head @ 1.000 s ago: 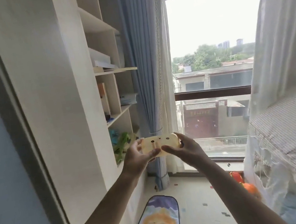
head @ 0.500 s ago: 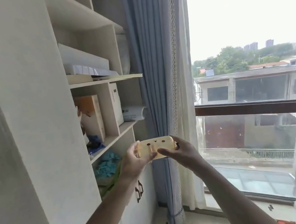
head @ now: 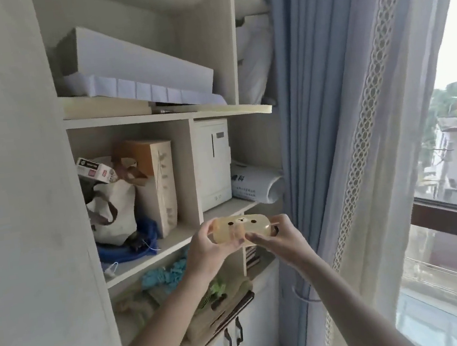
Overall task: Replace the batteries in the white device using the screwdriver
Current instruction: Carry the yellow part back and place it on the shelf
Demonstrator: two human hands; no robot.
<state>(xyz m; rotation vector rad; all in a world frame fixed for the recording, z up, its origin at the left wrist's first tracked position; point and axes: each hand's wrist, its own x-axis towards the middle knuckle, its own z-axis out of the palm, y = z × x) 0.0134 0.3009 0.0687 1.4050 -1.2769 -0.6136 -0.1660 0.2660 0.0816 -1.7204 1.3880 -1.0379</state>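
A tall shelf unit [head: 213, 111] stands beside the blue curtain [head: 308, 104]. In front of it, the left hand [head: 203, 251] and right hand [head: 281, 240] each keep a closed grip on one end of the pale device [head: 240, 228], held up level between them before the shelves.

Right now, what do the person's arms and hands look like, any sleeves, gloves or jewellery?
Both forearms are bare as far as the frame shows: no sleeves in view. The left hand and right hand wear no gloves, and no rings, watch or bracelet are visible.
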